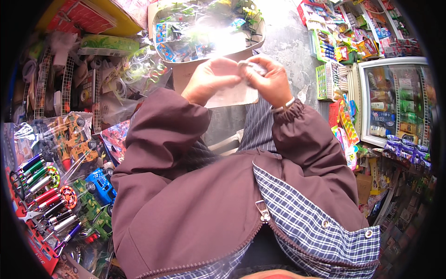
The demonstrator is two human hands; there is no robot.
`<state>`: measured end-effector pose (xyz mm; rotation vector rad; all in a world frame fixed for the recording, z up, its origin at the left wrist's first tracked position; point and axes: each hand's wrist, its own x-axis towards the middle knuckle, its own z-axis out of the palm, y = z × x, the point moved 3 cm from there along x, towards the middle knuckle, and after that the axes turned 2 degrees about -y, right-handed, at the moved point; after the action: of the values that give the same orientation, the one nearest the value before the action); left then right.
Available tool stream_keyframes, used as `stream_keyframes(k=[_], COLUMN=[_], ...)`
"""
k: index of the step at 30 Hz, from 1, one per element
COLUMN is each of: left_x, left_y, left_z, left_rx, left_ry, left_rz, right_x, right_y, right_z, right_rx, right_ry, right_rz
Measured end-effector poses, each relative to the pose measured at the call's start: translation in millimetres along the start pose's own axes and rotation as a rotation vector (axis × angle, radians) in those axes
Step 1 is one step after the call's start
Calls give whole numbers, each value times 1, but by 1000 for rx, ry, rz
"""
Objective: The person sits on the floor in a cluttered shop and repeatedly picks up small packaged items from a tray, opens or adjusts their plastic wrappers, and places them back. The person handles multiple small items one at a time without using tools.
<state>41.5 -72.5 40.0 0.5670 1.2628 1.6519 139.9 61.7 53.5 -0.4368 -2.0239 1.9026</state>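
My right hand (271, 80) pinches a small whitish object (258, 68) between thumb and fingers; glare and motion blur hide what it is. Close beside it, my left hand (213, 79) is curved, its thumb and fingertips reaching towards that object. Whether the left fingertips grip a part of it is too blurred to tell. Beyond both hands stands a cardboard tray (209, 60) holding clear plastic packaging, small blue printed packets (166, 51) and artificial-looking plants with yellow flowers (251, 13). A plain cardboard panel (226, 91) shows beneath my hands.
Toy vehicles (99, 186) and metallic pen-like items (45, 197) hang or lie at the left. Coiled clear tubing (150, 69) lies beyond my left sleeve. At the right are snack packets (366, 48), a red basket (334, 111) and a white-framed glass-door drinks cooler (397, 101).
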Motion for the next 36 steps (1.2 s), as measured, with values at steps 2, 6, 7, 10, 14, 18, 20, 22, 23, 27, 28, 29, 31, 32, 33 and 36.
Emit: stream_keyframes(k=[2, 6, 7, 10, 14, 18, 20, 22, 23, 27, 28, 29, 31, 32, 33, 36], left_x=[1, 5, 5, 6, 6, 7, 7, 6, 5, 2, 2, 2, 1, 0, 0, 2], left_y=[2, 6, 7, 6, 2, 11, 22, 28, 27, 4, -3, -10, -21, -26, -32, -42], left_z=[-4, -12, -11, -11, -13, -23, -29, -28, -26, -17, -17, -17, -14, -10, -6, 21], left_rx=[-83, -283, -322, -388, -340, -321, -15, 175, 233, 85, 58, 25, -70, -130, -149, -346], left_ry=[117, 333, 321, 359, 330, 162, 85, -50, -120, -176, -122, -70, -10, 12, 57, 25], left_rz=[0, -30, 15, 38, 17, 6, -11, -66, -109, -221, -205, -184, -129, -111, -115, -21], right_x=[2, 3, 1, -6, -9, -5, 0, 1, 1, -2, -3, -2, -2, -1, -1, -6], right_y=[5, 9, 11, 14, 19, 14, 3, -1, -3, 1, -2, -5, -10, -14, -19, -29], right_z=[-6, -12, -10, 0, 5, -5, -3, -1, 1, 4, 2, -1, -7, -10, -10, -3], right_rx=[167, 382, 395, 354, 385, 153, -51, -170, -135, 104, 80, 103, 144, 50, 16, -180], right_ry=[65, 27, -14, -81, -73, -84, -90, -74, -96, -162, -171, -118, -6, 57, 79, 149], right_rz=[69, 218, 277, 354, 311, 154, -83, -63, -48, 204, 154, 92, 8, -59, -131, -303])
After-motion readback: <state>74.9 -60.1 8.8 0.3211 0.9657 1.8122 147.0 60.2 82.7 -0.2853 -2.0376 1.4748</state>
